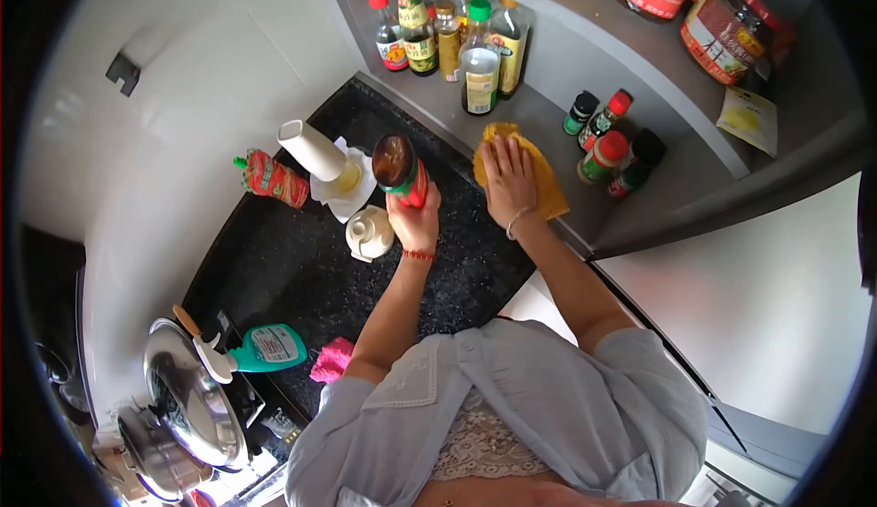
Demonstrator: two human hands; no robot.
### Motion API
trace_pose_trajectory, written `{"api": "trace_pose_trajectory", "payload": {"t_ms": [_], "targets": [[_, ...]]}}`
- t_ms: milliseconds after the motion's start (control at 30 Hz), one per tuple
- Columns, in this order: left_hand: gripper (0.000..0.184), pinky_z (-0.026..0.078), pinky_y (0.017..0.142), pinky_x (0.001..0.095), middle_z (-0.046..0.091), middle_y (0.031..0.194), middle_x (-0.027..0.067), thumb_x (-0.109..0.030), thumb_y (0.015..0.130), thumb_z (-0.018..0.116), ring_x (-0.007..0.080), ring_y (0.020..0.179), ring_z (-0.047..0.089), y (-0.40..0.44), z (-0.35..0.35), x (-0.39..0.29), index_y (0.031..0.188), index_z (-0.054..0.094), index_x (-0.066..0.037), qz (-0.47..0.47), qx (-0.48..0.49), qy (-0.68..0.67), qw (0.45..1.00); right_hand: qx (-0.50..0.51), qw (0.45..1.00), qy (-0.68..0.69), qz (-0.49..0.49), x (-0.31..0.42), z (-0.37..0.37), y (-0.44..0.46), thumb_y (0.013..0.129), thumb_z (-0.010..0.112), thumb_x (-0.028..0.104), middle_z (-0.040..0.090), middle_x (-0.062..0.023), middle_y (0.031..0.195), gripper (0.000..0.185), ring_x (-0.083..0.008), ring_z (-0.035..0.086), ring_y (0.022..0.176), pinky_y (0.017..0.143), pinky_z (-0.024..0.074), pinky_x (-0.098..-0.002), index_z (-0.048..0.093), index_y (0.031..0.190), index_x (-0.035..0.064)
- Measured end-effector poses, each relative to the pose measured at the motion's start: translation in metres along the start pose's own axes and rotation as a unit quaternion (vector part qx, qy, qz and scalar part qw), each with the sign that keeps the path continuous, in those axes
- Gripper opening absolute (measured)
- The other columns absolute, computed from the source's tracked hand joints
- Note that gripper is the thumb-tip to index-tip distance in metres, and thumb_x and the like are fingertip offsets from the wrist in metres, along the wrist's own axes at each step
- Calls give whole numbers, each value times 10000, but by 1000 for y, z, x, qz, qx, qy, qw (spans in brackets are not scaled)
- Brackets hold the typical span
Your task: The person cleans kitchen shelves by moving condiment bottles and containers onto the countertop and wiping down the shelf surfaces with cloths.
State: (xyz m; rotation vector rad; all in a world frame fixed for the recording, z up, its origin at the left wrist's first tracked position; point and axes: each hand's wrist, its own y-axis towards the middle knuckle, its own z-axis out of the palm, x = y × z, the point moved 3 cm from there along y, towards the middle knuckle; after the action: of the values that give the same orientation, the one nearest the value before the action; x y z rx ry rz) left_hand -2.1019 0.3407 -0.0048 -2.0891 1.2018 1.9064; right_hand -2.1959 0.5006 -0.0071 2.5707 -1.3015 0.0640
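Note:
My left hand [416, 219] is wrapped round a jar with a dark top and a red and green label [396, 164], held above the black countertop [311, 269]. My right hand [510, 176] lies flat on a yellow cloth [544, 178] at the edge of the lower grey shelf [438, 100], fingers stretched over it. Just left of my left hand, a cream bottle with a handle [369, 233] stands on the counter. Behind that, a tall white cylinder [311, 151] stands by white paper, beside a red bottle with a green cap [274, 180].
Sauce bottles [480, 64] stand at the shelf's back, and small spice jars [603, 155] at its right. An upper shelf [639, 59] holds larger red-labelled jars. A green spray bottle [274, 348], a pink cloth [332, 360] and a metal lid [187, 393] sit at lower left.

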Motion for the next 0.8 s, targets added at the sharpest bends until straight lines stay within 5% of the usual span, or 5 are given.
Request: {"api": "trace_pose_trajectory", "payload": {"t_ms": [233,533,667,700,800], "targets": [[376,472,808,433,620,951,167,-148,698,759,359,902,598,20,21,20,1015,602,-20,19,-57,55,997,-39,999,3,1,-11,-9,-20,864,509,95,310,-74,1516,598,-343,228,1417,1122,189,-566,414,1414,308],[1005,382,1021,425,283,1431,260,-108,701,804,378,1261,380,-50,-4,-15,1450,153,49,39,-54,70,995,-122,958,250,-70,-5,0,-102,781,587,25,471,-196,1359,457,-410,416,1280,1064,311,-480,573,1229,115],[457,497,854,412,603,1151,214,32,749,678,352,1008,602,-92,-123,-70,1188,548,48,70,242,17,968,-27,977,91,-189,56,-7,-106,829,584,62,506,-212,1299,418,-403,444,1239,1039,328,-455,574,1245,108],[232,508,777,426,672,986,171,73,748,629,340,812,636,-92,-161,-63,966,638,-4,133,140,135,972,-101,960,148,-217,76,-32,-99,850,607,78,600,-191,1139,348,-360,559,1093,929,431,-395,603,1198,83],[260,453,825,441,573,1037,158,-79,810,608,342,965,543,-102,-263,-5,1064,579,-33,-32,63,499,864,79,879,430,-190,104,-17,-96,839,629,54,651,-150,985,272,-300,635,916,775,501,-345,632,1111,57]]}}
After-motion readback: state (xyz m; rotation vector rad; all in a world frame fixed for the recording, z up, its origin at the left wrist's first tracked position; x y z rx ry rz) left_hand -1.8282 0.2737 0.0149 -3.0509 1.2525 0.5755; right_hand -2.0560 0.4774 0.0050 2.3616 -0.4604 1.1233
